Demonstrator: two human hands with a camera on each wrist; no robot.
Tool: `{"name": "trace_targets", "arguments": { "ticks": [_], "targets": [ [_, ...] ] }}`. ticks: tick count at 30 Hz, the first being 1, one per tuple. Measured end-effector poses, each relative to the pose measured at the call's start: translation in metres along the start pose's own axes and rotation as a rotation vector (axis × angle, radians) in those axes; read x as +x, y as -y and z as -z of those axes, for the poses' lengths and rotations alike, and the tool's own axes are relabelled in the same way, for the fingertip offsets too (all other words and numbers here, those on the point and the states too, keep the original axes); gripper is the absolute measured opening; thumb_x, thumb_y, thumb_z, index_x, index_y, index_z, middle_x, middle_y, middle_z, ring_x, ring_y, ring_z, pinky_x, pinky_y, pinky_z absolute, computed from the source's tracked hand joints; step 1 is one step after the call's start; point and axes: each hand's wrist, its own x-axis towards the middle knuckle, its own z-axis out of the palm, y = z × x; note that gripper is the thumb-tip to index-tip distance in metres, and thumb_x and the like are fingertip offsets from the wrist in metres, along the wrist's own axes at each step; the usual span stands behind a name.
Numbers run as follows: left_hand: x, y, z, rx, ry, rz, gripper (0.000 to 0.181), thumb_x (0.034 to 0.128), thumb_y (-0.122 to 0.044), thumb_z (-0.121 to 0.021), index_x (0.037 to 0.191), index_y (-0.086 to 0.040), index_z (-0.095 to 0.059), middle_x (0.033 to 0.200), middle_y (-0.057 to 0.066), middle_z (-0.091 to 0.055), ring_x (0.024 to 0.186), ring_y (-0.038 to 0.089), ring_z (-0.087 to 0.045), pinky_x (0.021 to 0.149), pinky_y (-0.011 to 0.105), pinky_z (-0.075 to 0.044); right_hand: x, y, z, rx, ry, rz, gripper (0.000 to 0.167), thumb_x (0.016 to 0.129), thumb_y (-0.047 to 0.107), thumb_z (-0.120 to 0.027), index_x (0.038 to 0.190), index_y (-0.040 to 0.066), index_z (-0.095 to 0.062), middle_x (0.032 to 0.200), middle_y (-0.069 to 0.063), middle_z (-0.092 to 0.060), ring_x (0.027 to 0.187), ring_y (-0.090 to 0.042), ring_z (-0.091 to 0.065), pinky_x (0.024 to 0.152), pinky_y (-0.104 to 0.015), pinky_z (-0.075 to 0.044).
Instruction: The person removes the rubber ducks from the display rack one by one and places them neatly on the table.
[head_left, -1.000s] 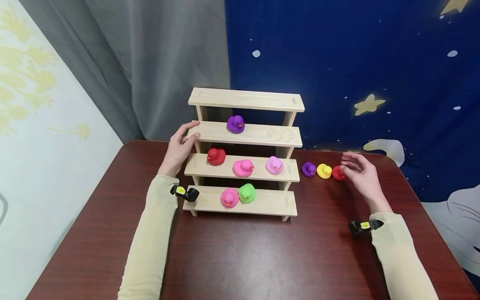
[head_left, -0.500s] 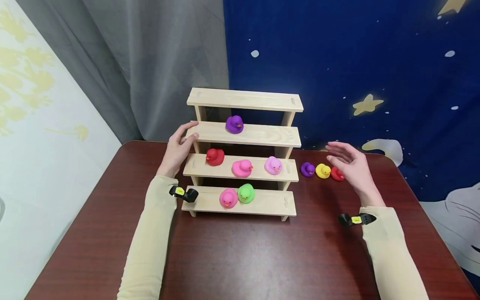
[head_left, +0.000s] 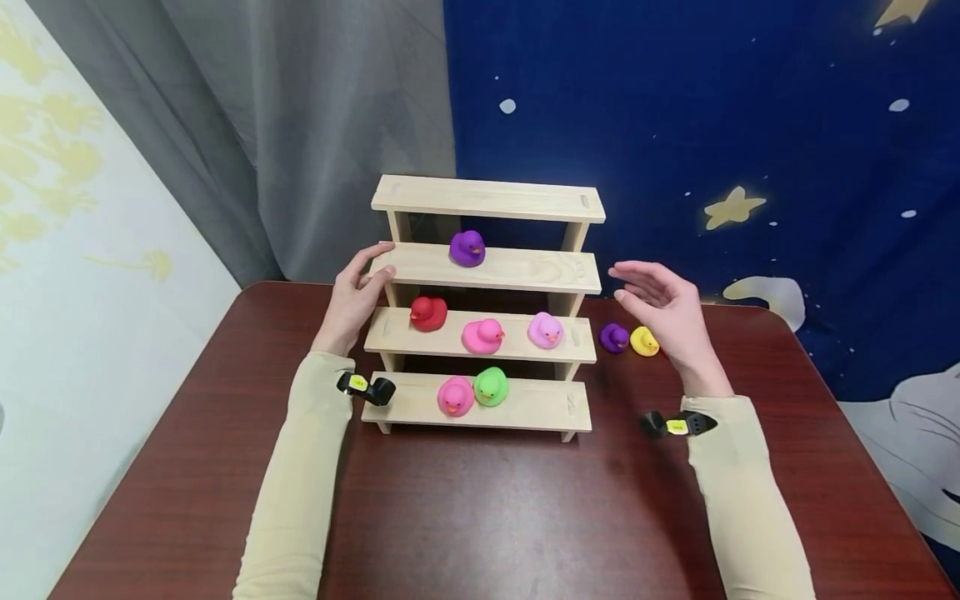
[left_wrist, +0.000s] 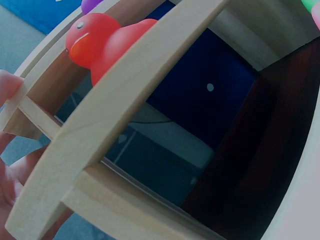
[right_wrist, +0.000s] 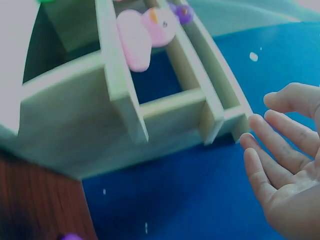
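A four-tier wooden display stand (head_left: 487,267) carries several rubber ducks. My left hand (head_left: 351,304) holds the left end of its second board from the top, thumb at the front edge and fingers at the back. On that board sits a purple duck (head_left: 468,249). One tier lower are a red duck (head_left: 428,314), a pink duck (head_left: 483,336) and a light pink duck (head_left: 545,330). The bottom board bears another pink duck (head_left: 456,396) beside a green duck (head_left: 491,387). My right hand (head_left: 663,312) hovers with nothing in it, right of the stand, fingers extended.
On the table (head_left: 480,508), right of the stand, are a second purple duck (head_left: 614,337) and a yellow duck (head_left: 644,341). A red one beside them is almost wholly hidden by my right hand. Grey curtain (head_left: 345,108) and dark blue curtain (head_left: 637,108) hang behind.
My right hand has moved left from over the red duck on the table towards the stand's right end. My left hand keeps its hold, and the ducks stay in place.
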Motion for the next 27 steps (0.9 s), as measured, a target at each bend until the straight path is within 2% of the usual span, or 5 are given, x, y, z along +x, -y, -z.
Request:
{"name": "trace_targets", "arguments": {
  "ticks": [4,9,15,20,27],
  "targets": [
    [0.008,0.016,0.001,-0.014,-0.001,0.002,0.043,0.0981,-0.019,-0.057,0.141,-0.016,-0.051,0.133,0.013,-0.054,0.093,0.012,-0.058,0.075,0.033,-0.04,0.003,0.005,-0.016,0.058,0.01,0.033,0.033,0.087,-0.005,-0.068,0.119,-0.008,-0.061,0.116,-0.011,-0.066,0.109,-0.016,-0.061,0.094,-0.029,-0.045],
    [0.01,0.021,-0.001,-0.027,0.007,0.002,0.044,0.098,-0.021,-0.057,0.141,-0.02,-0.051,0.135,0.013,-0.054,0.113,0.024,-0.056,0.092,0.044,-0.04,0.005,0.008,-0.035,0.114,0.026,0.072,0.032,0.085,-0.009,-0.067,0.117,-0.011,-0.062,0.113,-0.013,-0.067,0.108,-0.023,-0.061,0.093,-0.031,-0.045],
    [0.007,0.018,-0.002,-0.028,0.007,0.009,0.044,0.0978,-0.018,-0.057,0.141,-0.016,-0.051,0.137,0.013,-0.052,0.106,0.02,-0.057,0.08,0.034,-0.04,0.012,0.015,-0.055,0.102,0.058,0.105,0.029,0.087,-0.006,-0.067,0.116,-0.007,-0.064,0.114,-0.018,-0.065,0.109,-0.021,-0.061,0.097,-0.038,-0.043],
    [-0.005,-0.002,-0.003,-0.022,0.005,0.01,0.043,0.0981,-0.015,-0.055,0.14,-0.009,-0.049,0.14,0.016,-0.049,0.107,0.019,-0.056,0.086,0.039,-0.039,0.02,0.019,-0.069,0.116,0.141,0.121,0.032,0.086,-0.006,-0.067,0.118,-0.006,-0.064,0.118,-0.018,-0.064,0.114,-0.021,-0.058,0.101,-0.04,-0.039],
    [0.01,0.021,0.001,-0.034,-0.006,0.008,0.043,0.0981,-0.02,-0.057,0.141,-0.018,-0.051,0.138,0.012,-0.051,0.11,0.023,-0.055,0.086,0.035,-0.04,0.035,0.023,-0.087,0.148,0.244,0.138,0.031,0.088,-0.006,-0.065,0.119,-0.006,-0.063,0.121,-0.018,-0.063,0.118,-0.022,-0.055,0.103,-0.04,-0.036]
  ]
}}
